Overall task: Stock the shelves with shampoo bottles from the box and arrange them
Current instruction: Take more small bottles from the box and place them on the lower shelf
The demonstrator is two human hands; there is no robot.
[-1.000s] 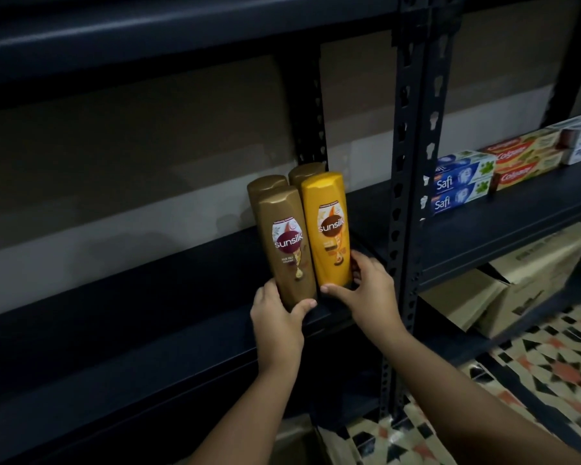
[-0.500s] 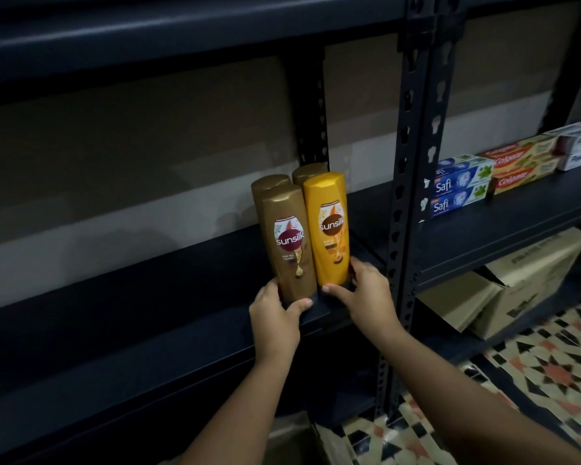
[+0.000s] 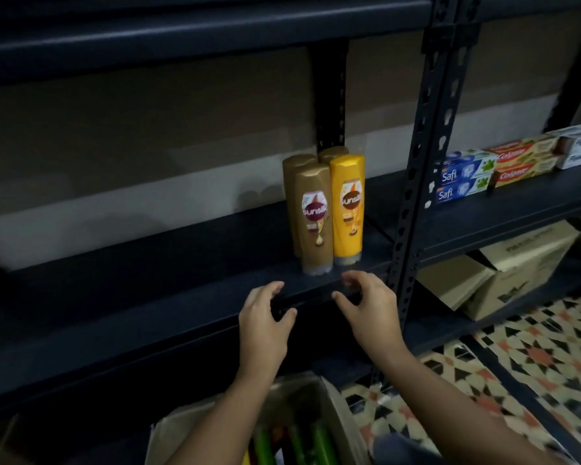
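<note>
On shelf [image 3: 182,297]: Sunsilk brown bottle [image 3: 316,219], Sunsilk yellow bottle [image 3: 348,206]; my left hand [image 3: 265,327], right hand [image 3: 369,310] loosely curled, holding nothing.

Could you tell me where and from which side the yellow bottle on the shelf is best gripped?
Probably round its lower body, from the front. The yellow bottle stands upright on its cap at the shelf edge, with a brown bottle touching its left side and another behind, so only the front and right are free.
</note>
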